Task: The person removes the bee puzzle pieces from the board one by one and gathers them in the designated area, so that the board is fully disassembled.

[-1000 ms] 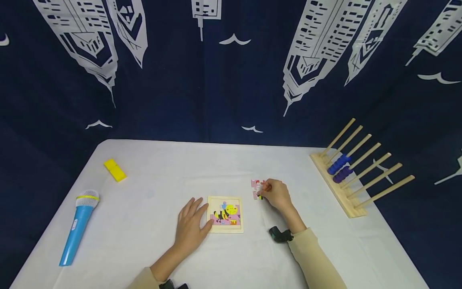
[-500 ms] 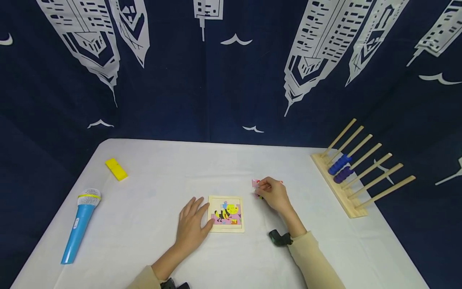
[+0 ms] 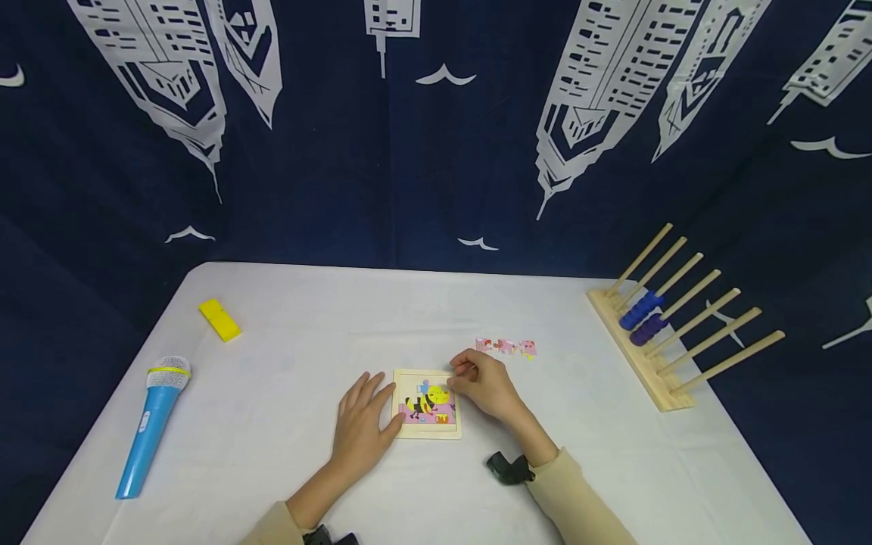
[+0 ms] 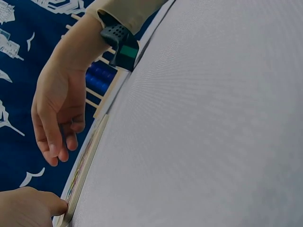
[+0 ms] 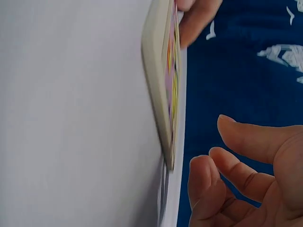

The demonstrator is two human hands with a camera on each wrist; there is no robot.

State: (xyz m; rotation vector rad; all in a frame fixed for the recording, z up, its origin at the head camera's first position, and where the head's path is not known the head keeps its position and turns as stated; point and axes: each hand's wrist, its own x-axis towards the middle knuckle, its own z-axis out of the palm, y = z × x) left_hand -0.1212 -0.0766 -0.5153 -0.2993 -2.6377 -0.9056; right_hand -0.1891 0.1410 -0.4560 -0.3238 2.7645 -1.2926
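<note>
A wooden tray puzzle with a yellow and black bee picture lies in the middle of the table. My left hand rests against its left side, fingers spread; in the left wrist view the thumb touches the tray's edge. Over the tray's upper right corner hovers my right hand, loosely curled. In the right wrist view a gap shows between its thumb and index finger, and no piece is visible there. Several pink puzzle pieces lie in a row just beyond this hand.
A wooden rod stand with blue and purple beads stands at the right edge. At the left lie a blue toy microphone and a yellow block. A dark blue curtain hangs behind the white table.
My right hand has moved left and nearer, from the loose puzzle pieces to the tray's upper right corner, uncovering the pink row. The left hand stays in place.
</note>
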